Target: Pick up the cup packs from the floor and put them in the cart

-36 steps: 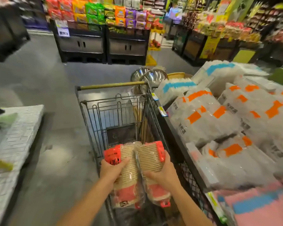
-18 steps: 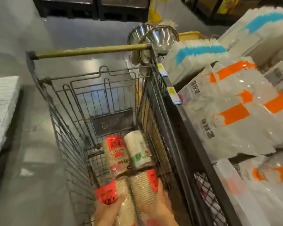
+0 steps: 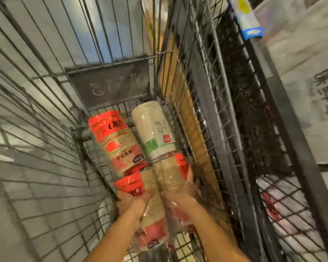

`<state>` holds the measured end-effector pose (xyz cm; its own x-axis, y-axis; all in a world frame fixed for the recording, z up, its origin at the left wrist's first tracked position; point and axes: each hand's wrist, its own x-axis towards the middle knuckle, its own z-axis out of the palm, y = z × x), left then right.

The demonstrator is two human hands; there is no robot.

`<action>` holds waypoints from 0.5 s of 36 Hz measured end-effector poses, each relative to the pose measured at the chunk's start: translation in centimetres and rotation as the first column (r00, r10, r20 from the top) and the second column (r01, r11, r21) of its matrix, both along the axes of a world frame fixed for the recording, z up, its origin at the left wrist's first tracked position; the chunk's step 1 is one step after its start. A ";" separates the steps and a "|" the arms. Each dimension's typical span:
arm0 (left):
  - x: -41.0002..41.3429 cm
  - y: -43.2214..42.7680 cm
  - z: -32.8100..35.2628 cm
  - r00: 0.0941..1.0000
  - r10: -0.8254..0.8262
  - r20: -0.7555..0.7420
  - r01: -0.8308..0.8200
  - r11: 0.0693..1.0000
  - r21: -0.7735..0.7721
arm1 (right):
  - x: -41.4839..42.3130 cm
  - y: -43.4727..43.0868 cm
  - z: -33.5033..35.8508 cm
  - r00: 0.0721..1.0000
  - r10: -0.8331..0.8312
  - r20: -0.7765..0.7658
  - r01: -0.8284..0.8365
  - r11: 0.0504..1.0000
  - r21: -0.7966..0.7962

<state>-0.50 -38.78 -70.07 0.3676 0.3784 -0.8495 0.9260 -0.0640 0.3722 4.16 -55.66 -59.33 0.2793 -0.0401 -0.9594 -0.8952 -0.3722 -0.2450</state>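
I look down into a wire shopping cart. My left hand grips a brown cup pack with a red label. My right hand grips a second brown cup pack right beside it. Both packs are held low inside the cart, side by side. Ahead of them, on the cart's bottom, lie a red-labelled cup pack and a white cup pack with a green mark.
A dark plate closes the cart's far end. To the right stand a black mesh shelf wall and white bagged goods with printed characters. Grey floor shows through the left bars.
Both hands have gone deeper into the cart with the two packs, and my view has dropped close to the cart's bottom. The two packs lying there have not moved.
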 end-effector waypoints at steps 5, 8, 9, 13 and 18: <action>4.1 0.1 11.5 0.999 -0.034 -0.034 0.034 0.999 0.003 | 0.3 -0.9 3.4 0.991 0.134 -0.009 -0.135 0.988 -0.074; 5.6 1.0 16.4 0.982 -0.187 0.038 0.184 0.981 0.067 | 1.1 -1.0 8.1 0.960 0.167 0.225 -0.104 0.958 -0.268; 6.3 1.2 18.1 0.968 -0.237 0.080 0.232 0.970 0.071 | 1.7 -0.9 10.0 0.930 0.225 0.291 -0.128 0.940 -0.315; 9.5 1.8 26.4 0.812 -0.517 0.270 0.489 0.856 0.170 | 4.4 -1.0 17.3 0.809 0.446 0.381 -0.266 0.858 -0.439; 12.8 1.7 37.5 0.507 -0.842 0.182 0.731 0.532 0.427 | 7.6 -0.8 27.7 0.635 0.645 0.426 -0.369 0.738 -0.565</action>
